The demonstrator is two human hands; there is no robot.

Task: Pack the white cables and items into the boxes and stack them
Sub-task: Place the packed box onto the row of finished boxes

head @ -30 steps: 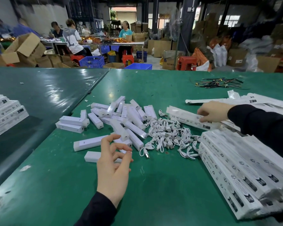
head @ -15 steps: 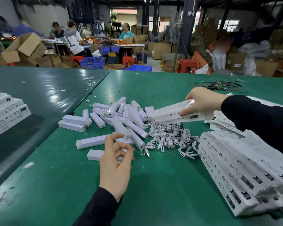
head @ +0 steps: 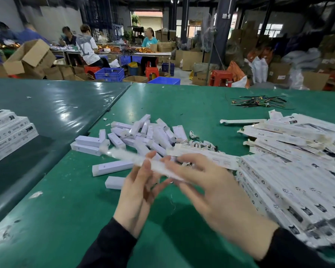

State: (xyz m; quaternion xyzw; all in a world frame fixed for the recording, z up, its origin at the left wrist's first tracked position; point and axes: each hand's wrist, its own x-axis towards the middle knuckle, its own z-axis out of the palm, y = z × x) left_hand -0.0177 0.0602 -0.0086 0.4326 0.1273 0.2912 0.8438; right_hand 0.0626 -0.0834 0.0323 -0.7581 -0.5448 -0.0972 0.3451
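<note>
box (head: 143, 161) long axis upper-left to lower-right | left hand (head: 137, 196), right hand (head: 211, 190) grip clamped on it

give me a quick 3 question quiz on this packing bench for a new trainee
1. True or false: both hands are on the long flat white box held above the green table.
2. Which lies nearest the far table edge? A) the bundle of dark wires B) the pile of small white items C) the white cables
3. Fill in: the finished stack of boxes sits on the darker table to the person's ____.

Key: 1 true, the left hand and right hand both hold it, though it is motion-blurred. 2 A. 3 left.
</note>
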